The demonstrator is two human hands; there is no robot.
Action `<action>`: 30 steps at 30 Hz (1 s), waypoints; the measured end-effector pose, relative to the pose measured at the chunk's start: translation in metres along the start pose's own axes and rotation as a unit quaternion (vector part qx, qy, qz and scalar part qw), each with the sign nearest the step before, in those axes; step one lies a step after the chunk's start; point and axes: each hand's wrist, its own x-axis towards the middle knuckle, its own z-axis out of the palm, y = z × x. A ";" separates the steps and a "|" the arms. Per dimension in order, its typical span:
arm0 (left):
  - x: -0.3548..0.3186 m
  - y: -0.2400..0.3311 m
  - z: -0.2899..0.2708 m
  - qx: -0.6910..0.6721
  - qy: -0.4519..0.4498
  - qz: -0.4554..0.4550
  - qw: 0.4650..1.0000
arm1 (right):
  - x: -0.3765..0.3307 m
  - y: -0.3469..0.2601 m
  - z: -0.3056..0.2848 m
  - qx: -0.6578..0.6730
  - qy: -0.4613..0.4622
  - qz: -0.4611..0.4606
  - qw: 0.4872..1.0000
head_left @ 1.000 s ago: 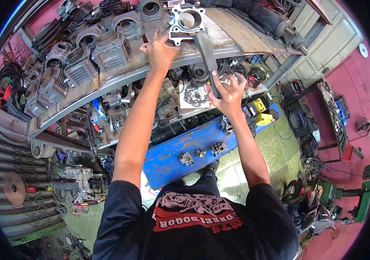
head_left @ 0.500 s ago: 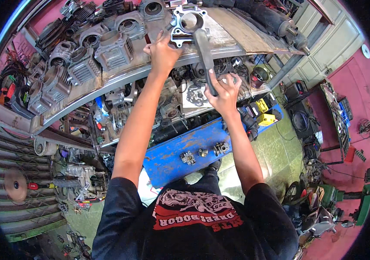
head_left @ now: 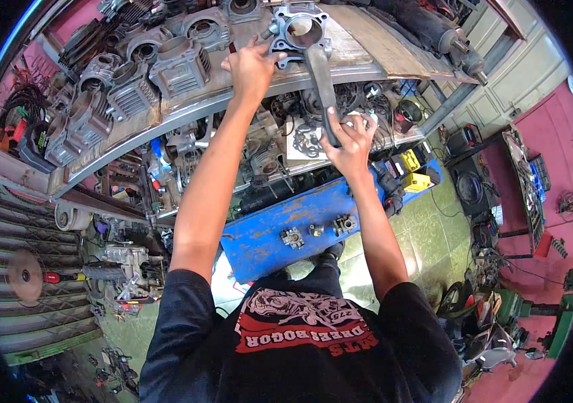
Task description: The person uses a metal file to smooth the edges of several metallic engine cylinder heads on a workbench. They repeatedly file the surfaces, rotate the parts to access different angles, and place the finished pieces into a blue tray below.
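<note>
A silver engine cylinder block [head_left: 303, 32] with a round bore lies on the upper bench, face up. My left hand [head_left: 251, 75] rests beside its near left corner. The fingers are spread, and the thumb reaches toward the block's edge; whether it touches is too fine to tell. My right hand [head_left: 350, 144] is wrapped round the near end of a long flat grey tool [head_left: 319, 70]. The wide far end of that tool overlaps the near right side of the block. Its exact kind does not show.
More worn cylinder blocks [head_left: 180, 65] stand along the bench to the left. A dark exhaust muffler [head_left: 427, 30] lies at the back right. Engine parts crowd the lower shelf [head_left: 266, 161]. Carburetors [head_left: 292, 237] sit on a blue bench [head_left: 253, 252], with yellow objects [head_left: 418, 181] at its right end.
The view has shifted slightly. My left hand has drawn a little away from the cylinder block, its thumb now stretched out. The right hand still grips the flat tool at nearly the same place.
</note>
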 end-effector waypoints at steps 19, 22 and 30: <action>-0.010 -0.012 0.014 0.012 0.083 0.092 0.992 | -0.016 -0.008 0.010 -0.001 -0.016 0.022 1.000; -0.005 -0.006 0.004 0.048 0.065 0.089 0.993 | -0.012 -0.009 0.011 -0.006 -0.018 0.026 0.999; 0.060 0.026 -0.048 -0.032 -0.027 0.057 0.998 | -0.011 -0.006 0.006 -0.003 -0.023 0.035 0.999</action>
